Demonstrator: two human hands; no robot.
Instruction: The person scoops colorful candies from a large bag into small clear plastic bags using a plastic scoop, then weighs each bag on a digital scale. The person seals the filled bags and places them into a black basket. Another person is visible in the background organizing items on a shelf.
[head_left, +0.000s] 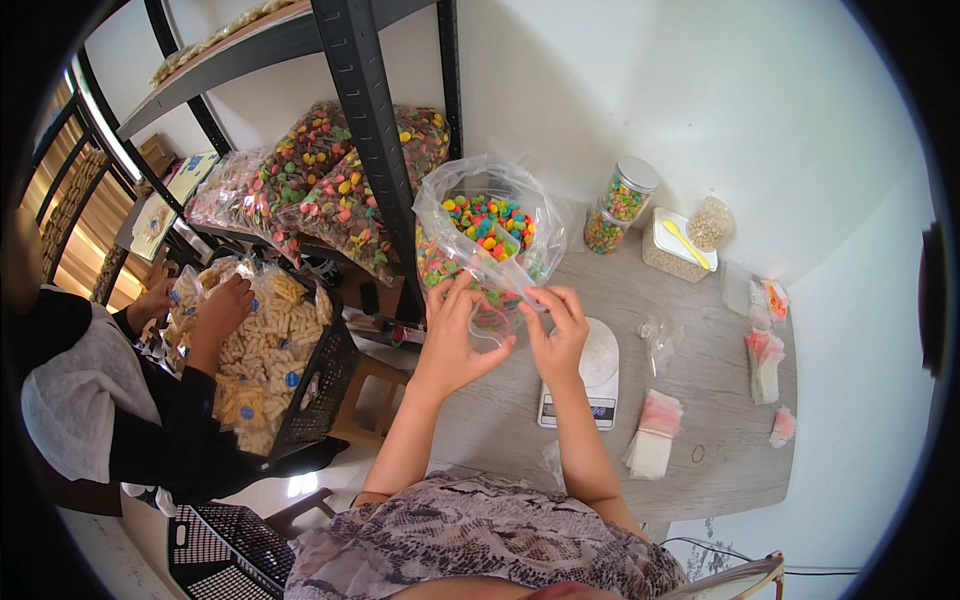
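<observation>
In front of me, my left hand (450, 337) and my right hand (556, 334) are raised over the near side of a large open plastic bag (551, 217) of colourful candy (491, 225). Between my hands is a small clear plastic pouch (491, 319), its rounded mouth spread beside my left thumb. My right thumb and fingers pinch a translucent strip at its upper right; whether this strip belongs to the pouch or is a separate scoop handle, I cannot tell. Partly behind my right forearm, a white kitchen scale (600, 360) lies on the wood-grain table (720, 465).
Two candy jars (622, 202) are stacked by the wall, beside a lidded tub (675, 259) with a yellow spoon (684, 244). Small packets (654, 435) lie on the right. At left, a co-worker's hands (221, 315) handle snack packs in a black crate (315, 390). A shelf post (375, 150) stands close.
</observation>
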